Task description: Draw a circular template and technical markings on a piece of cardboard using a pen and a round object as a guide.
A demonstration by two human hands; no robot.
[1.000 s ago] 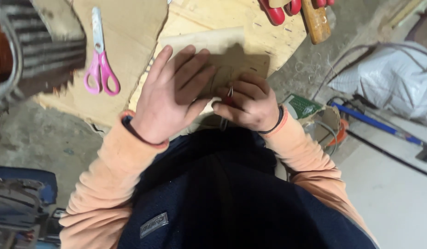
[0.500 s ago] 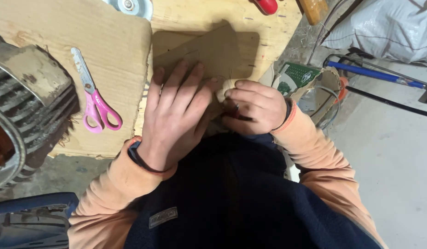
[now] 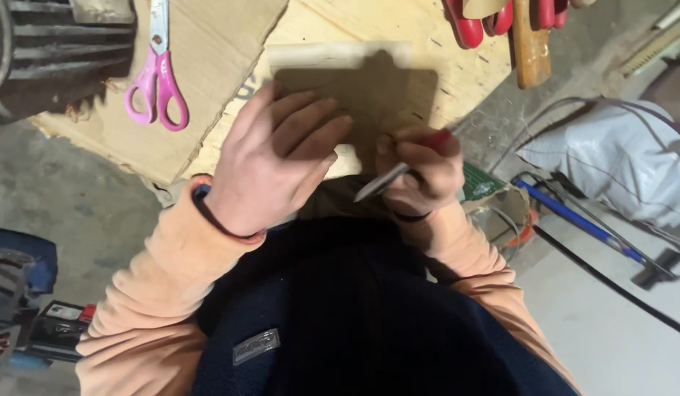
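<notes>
Cardboard piece [image 3: 369, 88] lay flat on the tabletop [image 3: 457, 81], pinned under the spread left hand [image 3: 270, 165]; right hand [image 3: 421, 172], just beside, was clenched around a red-handled knife [image 3: 388, 180].

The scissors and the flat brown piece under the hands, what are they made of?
The scissors look like shiny metal blades with glossy pink plastic handles. The flat brown piece under the left hand looks like matte cardboard, though it could be thin wood.
</notes>
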